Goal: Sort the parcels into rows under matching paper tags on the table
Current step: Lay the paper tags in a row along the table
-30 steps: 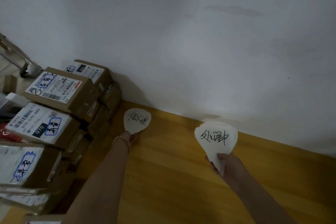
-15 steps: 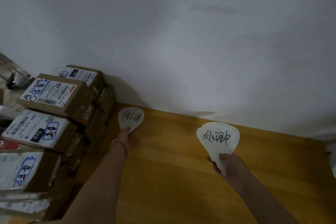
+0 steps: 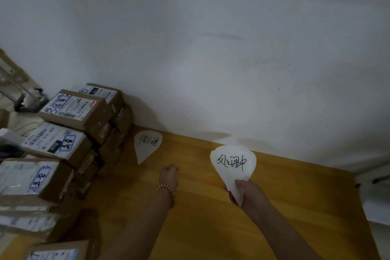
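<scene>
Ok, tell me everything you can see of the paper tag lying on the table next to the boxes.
The left paper tag is a white, thin-looking teardrop of paper: rounded at the far end, tapering to a point toward the person. Black handwritten characters run across its wide part. It lies flat on the wooden table near the wall, just right of the stacked parcels. Nothing touches it; the left hand is close by its point but clear of it.

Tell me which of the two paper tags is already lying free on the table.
The left tag, beside the parcels: no hand touches it. The right hand grips the other tag.
</scene>
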